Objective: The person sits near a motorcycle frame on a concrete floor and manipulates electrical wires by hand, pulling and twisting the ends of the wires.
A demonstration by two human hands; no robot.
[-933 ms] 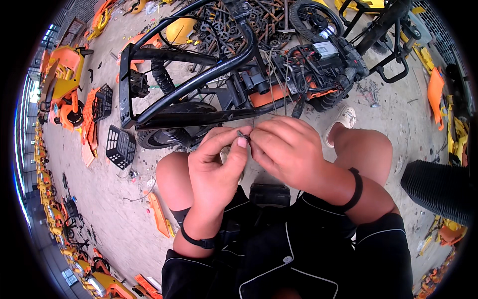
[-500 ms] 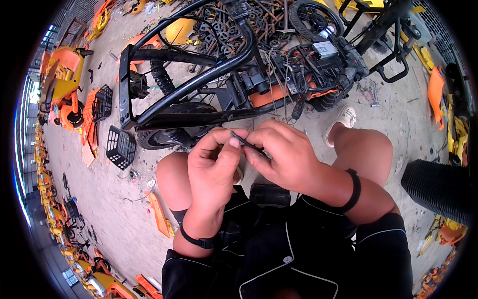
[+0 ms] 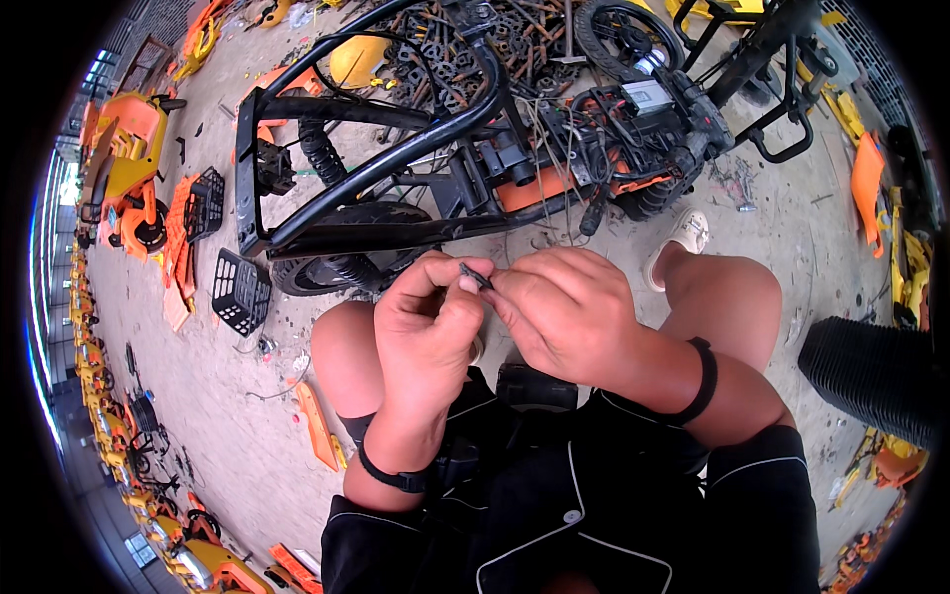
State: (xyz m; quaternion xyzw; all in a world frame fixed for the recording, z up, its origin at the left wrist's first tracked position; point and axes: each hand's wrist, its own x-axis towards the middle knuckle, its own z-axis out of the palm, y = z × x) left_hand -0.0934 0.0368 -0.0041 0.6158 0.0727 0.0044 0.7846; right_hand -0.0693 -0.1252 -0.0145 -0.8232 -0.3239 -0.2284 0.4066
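Left hand (image 3: 424, 312): pinched dark piece (image 3: 476, 276).
Right hand (image 3: 569, 312): pinched its other end.
Pale box (image 3: 647, 96): any print was illegible.

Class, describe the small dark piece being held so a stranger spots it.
Find the large black frame; below it in the picture, the left hand and right hand meet. Where they meet sits the thin dark piece, held, unlike the piled metal parts beyond the frame.

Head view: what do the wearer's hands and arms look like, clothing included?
Left hand and right hand: no gloves. A black strap circles the left forearm, a black band the right. Short, pale-piped black sleeves.
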